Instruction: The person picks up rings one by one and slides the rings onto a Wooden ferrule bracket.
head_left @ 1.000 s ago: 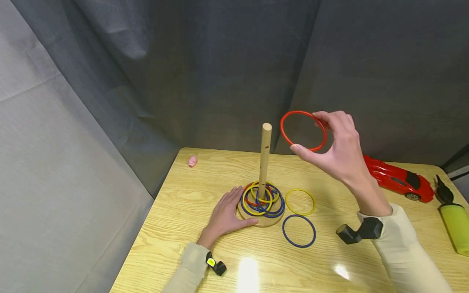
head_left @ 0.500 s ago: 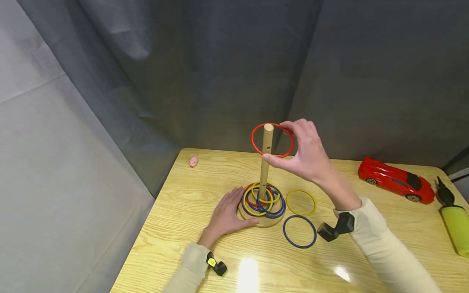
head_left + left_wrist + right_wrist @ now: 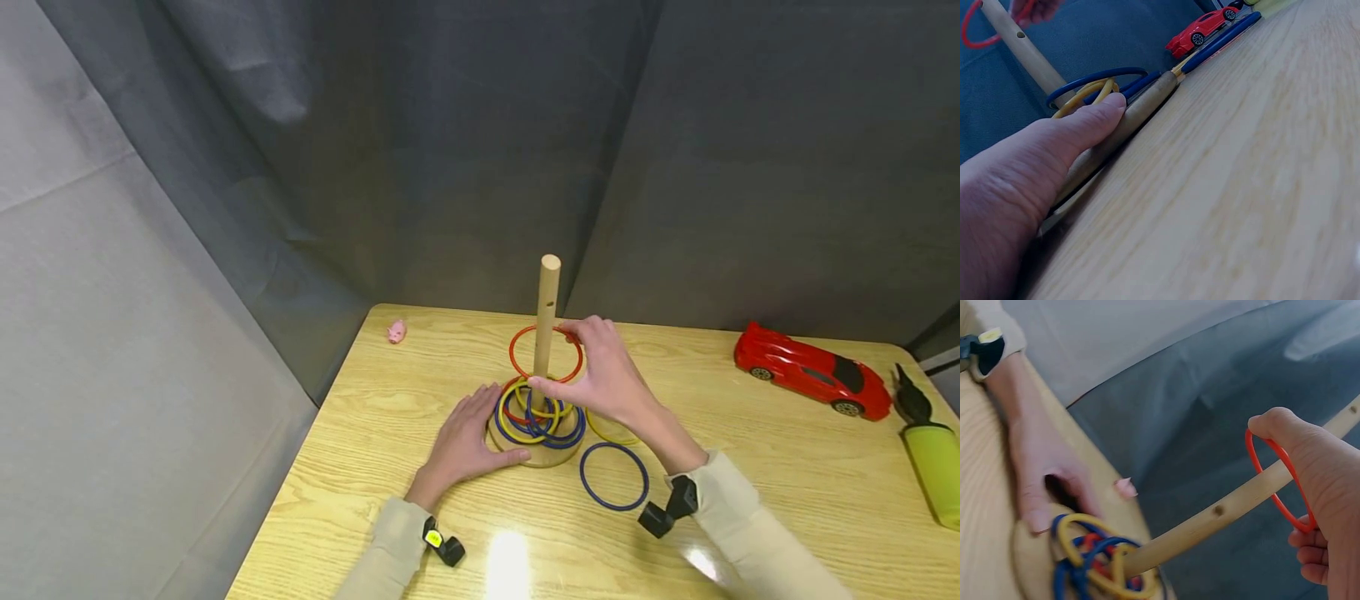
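Note:
A wooden ring toss stand (image 3: pixel 547 308) has an upright peg on a round base, with several yellow, blue and red rings (image 3: pixel 510 429) heaped around its foot. Thumb and forefingers of my right hand (image 3: pixel 609 375) pinch a red ring (image 3: pixel 512 357) at its right side. That ring encircles the peg, held above the heap; the right wrist view shows the peg (image 3: pixel 1229 509) passing through it. My left hand (image 3: pixel 465 442) grips the base's left edge, its thumb (image 3: pixel 1100 119) lying along the rim. Its fingertips are hidden in the left wrist view.
Right of the base, a blue ring (image 3: pixel 583 477) and a yellow ring (image 3: pixel 600 432), partly covered by my right hand, lie on the table (image 3: pixel 337 500). A pink pig figure (image 3: pixel 396 332) is at the back left. A red toy car (image 3: pixel 813 371) and a yellow-green pump (image 3: pixel 933 471) lie at the right.
My right hand has brought the red ring leftward from beside the peg, over its top and down around the shaft. My left hand has stayed at the base.

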Demonstrator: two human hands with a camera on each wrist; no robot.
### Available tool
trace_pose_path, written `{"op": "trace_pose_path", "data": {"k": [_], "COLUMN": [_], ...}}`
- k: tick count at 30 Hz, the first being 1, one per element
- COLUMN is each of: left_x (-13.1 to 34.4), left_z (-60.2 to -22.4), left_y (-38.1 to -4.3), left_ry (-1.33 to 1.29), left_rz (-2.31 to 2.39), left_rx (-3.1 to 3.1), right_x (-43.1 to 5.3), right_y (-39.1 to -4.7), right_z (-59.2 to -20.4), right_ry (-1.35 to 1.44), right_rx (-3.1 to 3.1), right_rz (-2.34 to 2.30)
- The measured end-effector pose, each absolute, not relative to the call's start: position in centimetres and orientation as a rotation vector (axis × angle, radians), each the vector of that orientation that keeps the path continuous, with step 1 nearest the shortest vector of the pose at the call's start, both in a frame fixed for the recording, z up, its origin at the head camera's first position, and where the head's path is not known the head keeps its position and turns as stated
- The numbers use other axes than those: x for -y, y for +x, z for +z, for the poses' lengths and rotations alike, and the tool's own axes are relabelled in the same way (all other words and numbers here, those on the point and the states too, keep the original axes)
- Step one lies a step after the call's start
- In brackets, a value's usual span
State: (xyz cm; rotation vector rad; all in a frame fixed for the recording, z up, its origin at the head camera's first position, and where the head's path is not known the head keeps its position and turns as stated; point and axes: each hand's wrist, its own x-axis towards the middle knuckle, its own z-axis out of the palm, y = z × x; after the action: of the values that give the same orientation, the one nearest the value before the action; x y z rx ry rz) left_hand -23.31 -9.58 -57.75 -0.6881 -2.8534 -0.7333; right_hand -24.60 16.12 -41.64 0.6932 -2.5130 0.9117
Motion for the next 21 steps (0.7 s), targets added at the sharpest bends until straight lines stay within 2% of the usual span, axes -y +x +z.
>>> {"op": "trace_pose_path", "data": {"k": [12,21], "left_x": [9.5,9.6], "left_z": [-57.8,-58.0], "left_y": [-23.4,-23.5], "left_ry": [-0.692,-0.691], "left_rz": [-0.719,-0.726], "left_rx": [2.857,2.853], "right_x": [-16.1,-16.3], "right_y": [-24.9,-25.6], "right_z": [-48.4,-51.7], "right_ry": [0.575,0.517], "right_rx": [2.684,2.734], "right_rz": [0.900,0.844]}}
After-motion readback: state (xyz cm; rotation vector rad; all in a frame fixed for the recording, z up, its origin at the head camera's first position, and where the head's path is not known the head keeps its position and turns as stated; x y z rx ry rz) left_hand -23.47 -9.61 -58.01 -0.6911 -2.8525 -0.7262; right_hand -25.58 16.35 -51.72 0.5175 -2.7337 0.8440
